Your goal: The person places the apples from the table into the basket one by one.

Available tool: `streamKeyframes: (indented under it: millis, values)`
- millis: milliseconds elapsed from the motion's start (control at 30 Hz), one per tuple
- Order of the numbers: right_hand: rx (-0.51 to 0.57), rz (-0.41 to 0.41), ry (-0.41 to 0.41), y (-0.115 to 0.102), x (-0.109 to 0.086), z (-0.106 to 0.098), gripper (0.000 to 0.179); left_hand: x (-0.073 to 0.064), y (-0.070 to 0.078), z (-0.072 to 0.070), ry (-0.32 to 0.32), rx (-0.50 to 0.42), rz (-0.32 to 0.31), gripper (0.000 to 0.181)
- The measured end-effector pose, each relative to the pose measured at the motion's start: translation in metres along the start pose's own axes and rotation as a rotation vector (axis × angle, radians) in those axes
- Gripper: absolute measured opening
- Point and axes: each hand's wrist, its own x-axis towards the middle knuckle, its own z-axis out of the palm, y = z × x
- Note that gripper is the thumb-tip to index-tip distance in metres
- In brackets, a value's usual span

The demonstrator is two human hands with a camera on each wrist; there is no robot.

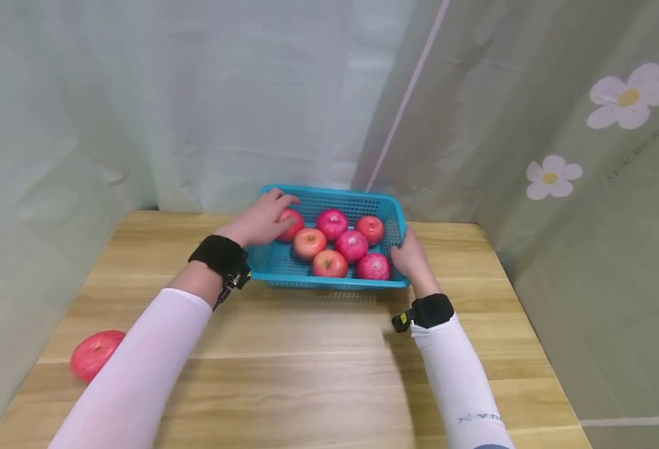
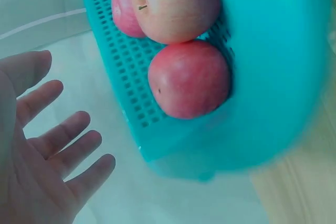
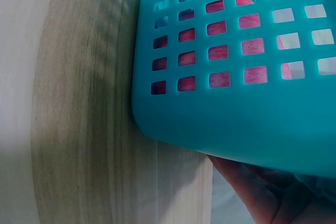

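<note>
A blue plastic basket (image 1: 329, 282) with perforated walls stands at the back of the wooden table, holding several red apples (image 1: 352, 246). Over its left end is my left hand (image 1: 262, 219), close to the leftmost apple (image 1: 292, 226). In the left wrist view the fingers (image 2: 73, 129) are spread and hold nothing, apart from that apple (image 2: 191, 80). My right hand (image 1: 412, 254) grips the basket's right rim, thumb on the inner side. The right wrist view shows the basket's wall (image 3: 220, 114) and part of that hand (image 3: 257, 192) below; its fingertips are hidden.
Another red apple (image 1: 95, 354) lies on the wooden table (image 1: 301, 380) at the front left, partly behind my left sleeve. A pale curtain (image 1: 262, 106) hangs behind the table, and one with white flowers (image 1: 554, 178) hangs on the right.
</note>
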Motion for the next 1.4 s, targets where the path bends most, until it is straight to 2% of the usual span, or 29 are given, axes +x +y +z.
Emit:
streamKeyframes:
  millis: [133,267,467,667,733,867,1000,1100,1233,1400]
  values:
    - [0.015,-0.006,0.002,0.000,-0.003,-0.002,0.068,-0.018,0.001,-0.002,0.054,0.028,0.069,0.047]
    - [0.020,-0.009,-0.002,0.000,-0.005,-0.003,0.068,-0.047,0.003,-0.002,0.108,0.068,0.112,0.049]
    - [0.010,-0.016,0.003,0.000,-0.004,-0.002,0.068,-0.104,0.005,0.001,0.152,0.109,0.167,0.051]
    - [0.002,-0.022,0.009,-0.002,-0.003,-0.002,0.068,-0.167,-0.006,0.005,0.183,0.128,0.156,0.055]
    - [0.003,-0.020,0.009,-0.002,-0.004,-0.001,0.068,-0.189,-0.014,0.004,0.196,0.133,0.137,0.057]
    - [0.011,-0.014,0.006,-0.002,-0.006,-0.001,0.068,-0.232,-0.032,0.001,0.223,0.139,0.057,0.065]
    - [0.013,-0.008,0.001,0.000,-0.006,0.000,0.068,-0.273,-0.053,0.001,0.242,0.139,-0.065,0.078]
    - [0.015,-0.005,0.005,0.000,-0.007,0.000,0.068,-0.299,-0.066,0.005,0.259,0.142,-0.152,0.087]
    - [0.015,-0.003,0.005,0.000,-0.007,0.001,0.068,-0.321,-0.080,0.014,0.246,0.171,-0.230,0.095]
    - [0.012,-0.002,0.011,-0.002,-0.006,0.002,0.068,-0.330,-0.092,0.023,0.202,0.158,-0.298,0.095]
